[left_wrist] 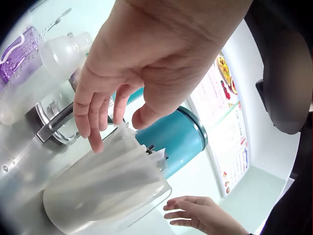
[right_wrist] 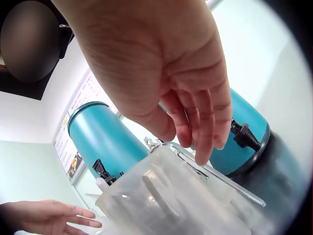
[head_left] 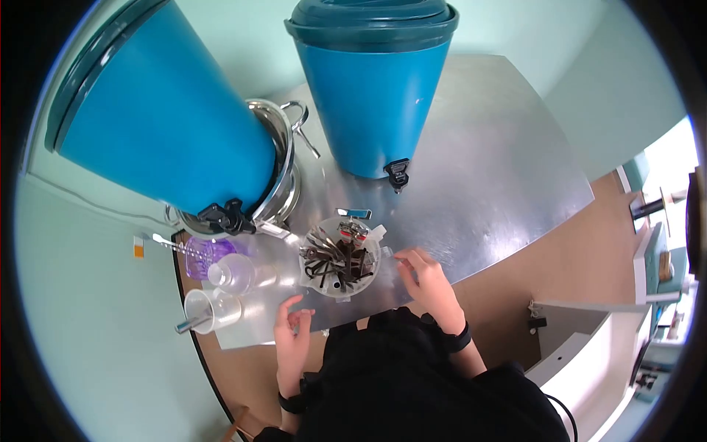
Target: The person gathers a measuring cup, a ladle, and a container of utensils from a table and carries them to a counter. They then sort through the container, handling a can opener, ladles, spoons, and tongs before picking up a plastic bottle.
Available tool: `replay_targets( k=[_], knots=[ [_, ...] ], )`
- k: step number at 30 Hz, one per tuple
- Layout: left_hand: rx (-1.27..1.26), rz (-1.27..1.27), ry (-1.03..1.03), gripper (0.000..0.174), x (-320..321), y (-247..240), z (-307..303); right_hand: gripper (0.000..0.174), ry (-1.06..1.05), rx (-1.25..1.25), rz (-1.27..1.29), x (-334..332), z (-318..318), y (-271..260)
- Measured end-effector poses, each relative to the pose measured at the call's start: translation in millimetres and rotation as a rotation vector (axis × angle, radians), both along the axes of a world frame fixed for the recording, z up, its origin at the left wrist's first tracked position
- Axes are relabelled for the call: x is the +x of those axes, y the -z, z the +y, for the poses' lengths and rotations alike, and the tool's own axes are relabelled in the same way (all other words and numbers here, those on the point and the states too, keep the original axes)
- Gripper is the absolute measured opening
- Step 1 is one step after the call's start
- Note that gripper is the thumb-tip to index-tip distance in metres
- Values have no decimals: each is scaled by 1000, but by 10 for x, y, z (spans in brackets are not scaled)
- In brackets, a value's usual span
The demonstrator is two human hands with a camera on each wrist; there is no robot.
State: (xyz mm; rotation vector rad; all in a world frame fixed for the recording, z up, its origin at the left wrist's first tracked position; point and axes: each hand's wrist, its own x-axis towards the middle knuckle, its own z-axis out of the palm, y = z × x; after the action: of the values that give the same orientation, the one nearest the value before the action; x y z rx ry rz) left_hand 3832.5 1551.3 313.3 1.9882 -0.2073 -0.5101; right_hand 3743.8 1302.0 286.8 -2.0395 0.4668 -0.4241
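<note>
A translucent plastic tub (head_left: pixel 305 274) stands near the table's front edge, packed with dark sticks and metal pieces (head_left: pixel 339 261). My left hand (head_left: pixel 292 331) hovers at its near left side, fingers loosely bent and holding nothing. On the opposite side, my right hand (head_left: pixel 429 287) is just right of the tub with its fingers relaxed and no object in them. From the left wrist, the left hand (left_wrist: pixel 146 63) hangs over the tub's (left_wrist: pixel 102 183) rim. The right wrist view has the right hand (right_wrist: pixel 161 68) above the tub (right_wrist: pixel 166 196), fingertips close to the rim.
Two blue dispensers with black taps, one upright (head_left: pixel 375 103) and one tilted in the head view (head_left: pixel 169 110), stand behind. At the left are a metal stand (head_left: pixel 291 195), a purple container (head_left: pixel 199 258), a clear bottle (head_left: pixel 236 274) and a measuring cup (head_left: pixel 221 311). The steel table (head_left: pixel 486 162) extends right.
</note>
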Motion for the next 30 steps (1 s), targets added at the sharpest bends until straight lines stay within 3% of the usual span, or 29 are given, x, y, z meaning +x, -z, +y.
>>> replay_targets(
  k=[6, 16, 24, 30],
  knots=[
    [-34, -60, -61, 26, -126, 54, -167, 13, -72, -7, 18, -92, -175, -9],
    [-147, -122, 14, 26, -10, 105, -199, 15, 5, -30, 32, -185, -122, -93],
    [-136, -164, 93, 18, 80, 33, -17, 32, 22, -14, 38, 140, 98, -96],
    [-131, -164, 105, 19, 158, 8, 215, 21, 50, -53, -5, 288, 148, -18]
  ],
)
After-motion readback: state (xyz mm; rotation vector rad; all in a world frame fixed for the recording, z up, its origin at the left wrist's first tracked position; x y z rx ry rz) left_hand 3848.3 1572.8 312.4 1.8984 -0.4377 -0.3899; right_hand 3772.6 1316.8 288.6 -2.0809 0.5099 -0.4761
